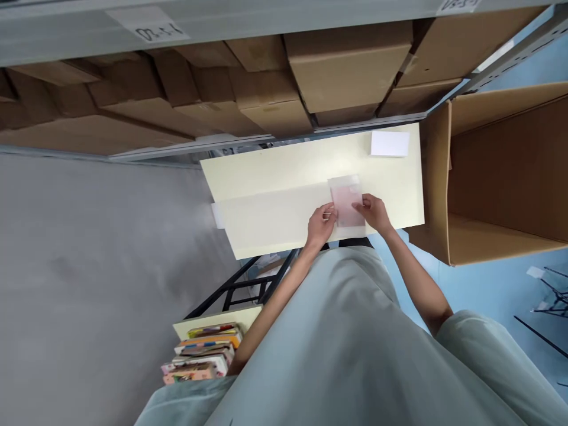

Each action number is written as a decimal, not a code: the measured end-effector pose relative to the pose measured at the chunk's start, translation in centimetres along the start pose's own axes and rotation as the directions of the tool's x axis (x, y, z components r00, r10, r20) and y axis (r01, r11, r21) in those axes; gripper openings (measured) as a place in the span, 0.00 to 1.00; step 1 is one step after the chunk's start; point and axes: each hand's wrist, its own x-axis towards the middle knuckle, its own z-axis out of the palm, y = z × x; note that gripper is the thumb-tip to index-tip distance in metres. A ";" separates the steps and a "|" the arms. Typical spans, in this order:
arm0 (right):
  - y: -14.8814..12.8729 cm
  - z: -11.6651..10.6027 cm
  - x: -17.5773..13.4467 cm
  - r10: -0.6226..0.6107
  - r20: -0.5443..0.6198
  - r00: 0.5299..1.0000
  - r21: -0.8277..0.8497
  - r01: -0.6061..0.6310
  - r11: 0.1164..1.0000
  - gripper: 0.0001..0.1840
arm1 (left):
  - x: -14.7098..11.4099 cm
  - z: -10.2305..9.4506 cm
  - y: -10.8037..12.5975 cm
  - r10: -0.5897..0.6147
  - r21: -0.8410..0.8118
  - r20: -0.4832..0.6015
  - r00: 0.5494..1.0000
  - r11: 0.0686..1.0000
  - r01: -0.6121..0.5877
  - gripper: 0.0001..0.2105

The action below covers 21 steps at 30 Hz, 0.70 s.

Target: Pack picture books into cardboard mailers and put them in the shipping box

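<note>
Hands (320, 227) (375, 213) at pink packet (346, 204); perhaps plastic

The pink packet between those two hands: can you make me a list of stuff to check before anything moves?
1. Right hand on the pink packet: ok, its fingertips are at the packet's right side.
2. Left hand close by: ok, it is at the left edge; whether it grips is cannot tell.
3. Packet safely away from the table's near edge: not ok, its lower end is right by that edge.
4. Clear wrapper sealed: cannot tell, too small.
5. White stack out of the way: ok, it sits apart, near the far edge.
</note>
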 end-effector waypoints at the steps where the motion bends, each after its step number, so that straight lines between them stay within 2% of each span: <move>1: 0.8 -1.4 0.4 0.013 -0.019 1.000 -0.009 -0.013 1.000 0.12 | 0.4 1.6 0.4 0.011 0.006 0.019 1.000 1.000 -0.011 0.17; 3: 2.2 -3.3 1.6 0.043 -0.065 0.997 -0.052 -0.046 0.998 0.12 | 1.5 4.3 1.0 0.003 0.039 0.045 0.999 0.999 -0.005 0.17; 5: 3.2 -4.1 2.9 0.082 -0.113 0.990 -0.118 -0.095 0.988 0.10 | 2.7 6.2 1.3 -0.051 0.087 0.051 0.997 0.995 0.046 0.18; 9: 4.0 -4.0 4.7 0.149 -0.165 0.975 -0.232 -0.186 0.955 0.06 | 4.6 7.8 0.8 -0.142 0.112 0.030 0.989 0.984 0.138 0.17; 13: 3.2 -3.4 3.9 0.100 -0.156 0.983 -0.284 -0.142 0.948 0.07 | 4.6 7.2 0.1 -0.122 -0.022 0.090 0.988 0.992 0.125 0.15; 16: 1.8 -2.5 2.1 -0.016 -0.119 0.993 -0.302 -0.020 0.953 0.10 | 3.4 6.3 0.1 -0.084 -0.095 0.132 0.988 0.991 0.097 0.16; 18: 0.9 -1.5 1.0 -0.110 -0.043 0.993 -0.277 0.094 0.956 0.13 | 2.5 5.4 0.2 -0.034 -0.142 0.085 0.996 0.989 0.046 0.18; 21: 0.3 -0.1 0.5 -0.184 0.121 0.976 -0.204 0.206 0.957 0.15 | 1.8 3.9 -0.3 0.010 -0.195 -0.052 0.999 0.981 -0.020 0.20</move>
